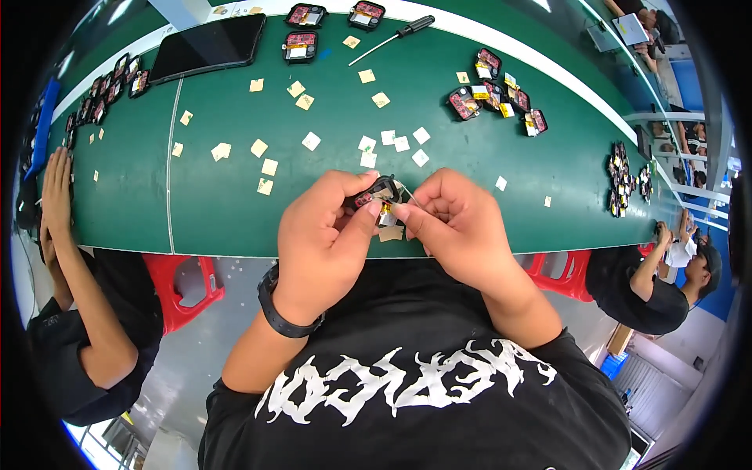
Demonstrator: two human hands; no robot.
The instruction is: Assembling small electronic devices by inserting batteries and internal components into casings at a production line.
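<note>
My left hand (pixel 333 215) is closed around a small black-cased electronic device (pixel 377 193), its red circuit board partly showing. A white battery with yellow tape (pixel 385 216) hangs at the device's lower side, between the two thumbs. My right hand (pixel 454 223) pinches a thin pale strip (pixel 410 195) against the device's right side; its exact kind is too small to tell. The right thumb tip meets the device, and the curled fingers behind are partly hidden. Just below the hands, a pale square piece (pixel 390 234) lies at the table's front edge.
Small pale squares (pixel 311 141) are scattered over the green table (pixel 235 106). A screwdriver (pixel 392 41), a black tablet-like panel (pixel 210 48) and opened black devices (pixel 300 47) lie at the back. More devices (pixel 492 94) are piled right. People sit at left (pixel 86 329) and right (pixel 650 286).
</note>
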